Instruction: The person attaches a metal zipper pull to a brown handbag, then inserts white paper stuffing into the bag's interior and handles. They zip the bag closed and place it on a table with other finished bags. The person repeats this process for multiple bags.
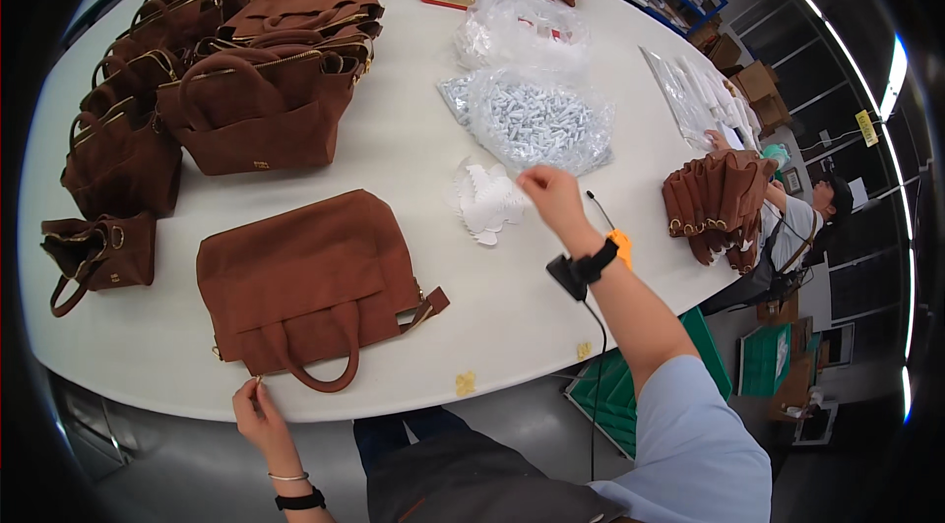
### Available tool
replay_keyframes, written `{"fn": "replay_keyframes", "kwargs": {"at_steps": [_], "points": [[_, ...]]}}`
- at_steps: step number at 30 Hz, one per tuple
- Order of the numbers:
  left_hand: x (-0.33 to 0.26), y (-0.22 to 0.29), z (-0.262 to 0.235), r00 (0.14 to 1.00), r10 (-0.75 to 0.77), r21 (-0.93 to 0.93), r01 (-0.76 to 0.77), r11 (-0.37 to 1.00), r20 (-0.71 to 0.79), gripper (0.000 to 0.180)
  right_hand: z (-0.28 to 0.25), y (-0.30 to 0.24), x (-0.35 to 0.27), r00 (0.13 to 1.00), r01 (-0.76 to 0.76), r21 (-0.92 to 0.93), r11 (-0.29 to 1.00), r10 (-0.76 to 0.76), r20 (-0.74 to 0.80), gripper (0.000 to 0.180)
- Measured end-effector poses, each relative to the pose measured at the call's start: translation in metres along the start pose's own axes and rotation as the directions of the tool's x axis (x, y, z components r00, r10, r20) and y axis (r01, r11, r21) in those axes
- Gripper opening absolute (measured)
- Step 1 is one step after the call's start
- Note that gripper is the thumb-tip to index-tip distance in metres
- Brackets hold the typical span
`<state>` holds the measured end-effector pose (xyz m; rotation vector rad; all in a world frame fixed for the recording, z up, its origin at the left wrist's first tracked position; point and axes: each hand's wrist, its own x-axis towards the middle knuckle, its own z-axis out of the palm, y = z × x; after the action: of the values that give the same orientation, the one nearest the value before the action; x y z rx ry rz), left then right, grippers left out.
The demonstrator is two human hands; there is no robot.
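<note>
A brown handbag (305,272) lies flat on the white table in front of me, its handle toward me. At the bag's near left corner, my left hand (260,417) pinches a small gold-coloured piece on its edge. My right hand (554,200) is farther off, above the table beside a loose pile of white paper tags (486,203). Its fingers are drawn together, and whatever is between them is too small to make out. Past this hand, a clear plastic bag of small grey-white pieces (546,120) lies spread open.
Several finished-looking brown handbags (261,115) stand at the left. Another clear bag (517,26) lies farther back. Stacked brown leather pieces (714,193) rest at the right edge, near a person (802,218). An orange-handled tool (620,246) lies behind my right wrist. Green crates (630,395) stand below.
</note>
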<state>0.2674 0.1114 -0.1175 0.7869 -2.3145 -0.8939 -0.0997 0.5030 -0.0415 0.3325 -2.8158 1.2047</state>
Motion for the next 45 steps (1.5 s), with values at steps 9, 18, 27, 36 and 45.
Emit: {"fn": "replay_keyframes", "kwargs": {"at_steps": [9,18,27,36,45], "points": [[0.013,-0.005,-0.004,0.907,-0.361,-0.382,0.418,0.824,0.215,0.019,-0.001,0.047,0.1,0.982,0.128,-0.568,0.813,-0.183,-0.039,0.014],[0.035,-0.01,-0.016,0.771,-0.382,-0.36,0.594,0.719,0.509,0.029,-0.023,0.051,0.077,0.974,0.044,-0.208,0.977,-0.088,-0.207,0.015],[0.061,-0.005,-0.035,0.666,-0.382,-0.309,0.679,0.665,0.641,0.03,0.08,-0.155,-0.117,0.851,-0.362,0.454,0.814,0.09,0.517,0.015],[0.066,-0.012,-0.035,0.594,-0.29,-0.394,0.754,0.525,0.75,0.033,0.222,-0.235,-0.256,0.87,-0.072,0.368,0.927,-0.122,0.477,0.011],[0.064,-0.015,-0.031,0.61,-0.228,-0.429,0.732,0.53,0.759,0.029,0.253,-0.253,-0.267,0.881,-0.312,0.349,0.884,0.131,0.455,0.015]]}}
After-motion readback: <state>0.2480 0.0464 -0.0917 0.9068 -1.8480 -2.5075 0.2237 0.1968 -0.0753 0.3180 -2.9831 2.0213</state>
